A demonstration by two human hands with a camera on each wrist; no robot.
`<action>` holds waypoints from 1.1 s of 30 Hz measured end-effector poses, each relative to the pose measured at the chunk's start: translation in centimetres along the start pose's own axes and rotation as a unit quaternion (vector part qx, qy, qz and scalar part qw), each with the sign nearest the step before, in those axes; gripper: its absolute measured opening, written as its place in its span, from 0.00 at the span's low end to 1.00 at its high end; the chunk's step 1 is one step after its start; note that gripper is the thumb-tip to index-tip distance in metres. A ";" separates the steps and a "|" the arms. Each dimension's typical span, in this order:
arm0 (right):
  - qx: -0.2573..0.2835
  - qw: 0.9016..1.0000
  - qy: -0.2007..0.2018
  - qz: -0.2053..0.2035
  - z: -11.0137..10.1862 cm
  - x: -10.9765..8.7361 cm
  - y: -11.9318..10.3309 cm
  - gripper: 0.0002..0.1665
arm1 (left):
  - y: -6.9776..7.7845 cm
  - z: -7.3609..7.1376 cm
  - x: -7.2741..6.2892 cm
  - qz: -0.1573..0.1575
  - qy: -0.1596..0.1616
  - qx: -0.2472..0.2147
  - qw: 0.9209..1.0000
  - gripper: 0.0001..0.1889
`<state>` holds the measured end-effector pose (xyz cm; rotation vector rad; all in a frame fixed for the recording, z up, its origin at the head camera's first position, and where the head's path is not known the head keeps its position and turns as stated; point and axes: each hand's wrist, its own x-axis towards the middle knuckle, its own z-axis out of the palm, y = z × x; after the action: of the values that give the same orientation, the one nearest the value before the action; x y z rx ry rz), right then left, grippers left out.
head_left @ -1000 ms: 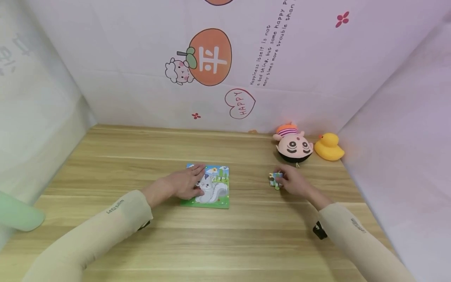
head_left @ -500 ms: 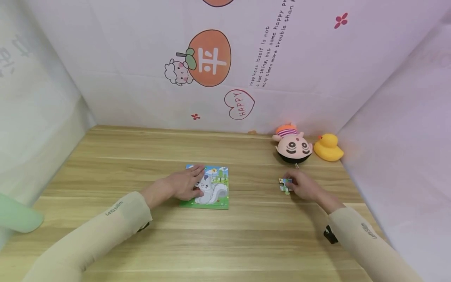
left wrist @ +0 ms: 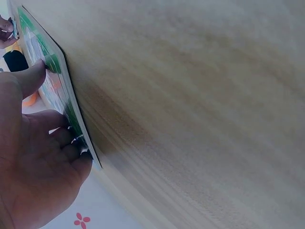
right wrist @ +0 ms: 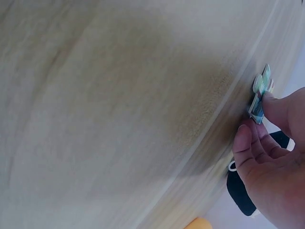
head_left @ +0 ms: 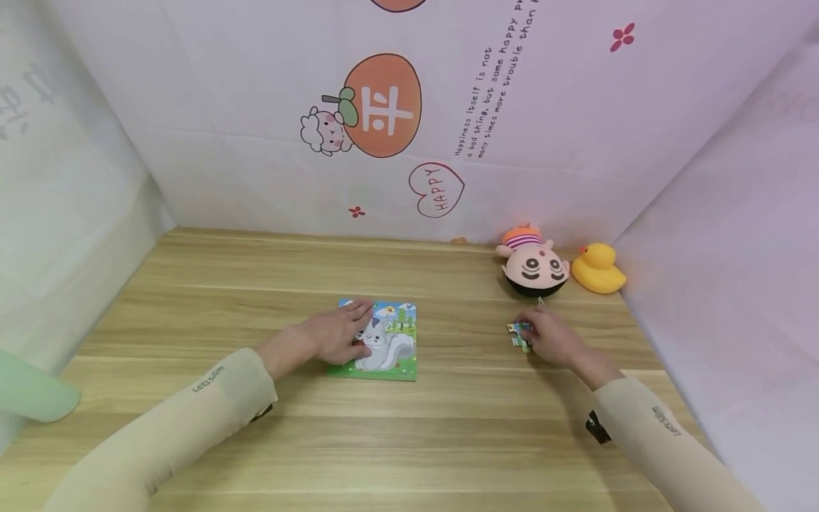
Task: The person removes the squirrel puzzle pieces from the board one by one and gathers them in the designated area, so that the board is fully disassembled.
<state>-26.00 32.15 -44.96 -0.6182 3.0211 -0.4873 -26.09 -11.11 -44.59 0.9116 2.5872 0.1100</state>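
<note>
On the wood-grained table (head_left: 409,441), the left hand (head_left: 333,338) is resting with loosely extended fingers on the flat, square picture puzzle (head_left: 392,348), probably steadying it. Well to its right, the right hand (head_left: 553,338) is pinching a thin, knobbed puzzle piece (head_left: 521,342) (perhaps more than one), apparently for fine control. Beyond, a rounded doll (head_left: 534,267) is lying beside a smooth duck (head_left: 597,270).

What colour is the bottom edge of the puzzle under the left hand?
The puzzle is green along its bottom edge, clearest in the head view.
</note>
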 end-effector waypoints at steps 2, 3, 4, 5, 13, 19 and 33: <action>-0.006 1.000 0.008 -0.002 0.1 -0.1 -0.1 0.09 | 0.0 0.0 0.0 0.001 0.000 0.001 1.000 0.43; -0.008 1.000 0.011 -0.002 0.1 -0.1 -0.1 0.09 | 0.0 0.0 0.0 0.001 -0.001 0.002 1.000 0.43; -0.011 1.000 0.013 -0.001 0.1 -0.2 -0.2 0.09 | 0.0 0.0 -0.1 0.001 0.000 0.002 1.000 0.43; -0.013 1.000 0.014 0.000 0.2 -0.2 -0.2 0.09 | 0.0 0.0 -0.1 0.001 -0.001 0.002 1.000 0.43; -0.039 0.999 0.016 0.003 0.4 -0.5 -0.4 0.10 | 0.0 0.1 -0.3 0.002 0.003 0.007 1.000 0.43; -0.025 0.999 0.041 0.012 -0.1 -0.4 -0.7 0.14 | 0.1 0.0 -0.2 0.005 -0.002 0.011 1.000 0.43; 0.104 0.976 0.191 -0.017 -4.2 5.0 -7.5 0.18 | -0.1 -0.6 0.2 0.001 -0.011 -0.002 1.000 0.43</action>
<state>-28.07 24.88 -38.49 -0.6247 3.2442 -1.0184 -26.51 -11.01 -44.09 0.9092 2.5657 0.1058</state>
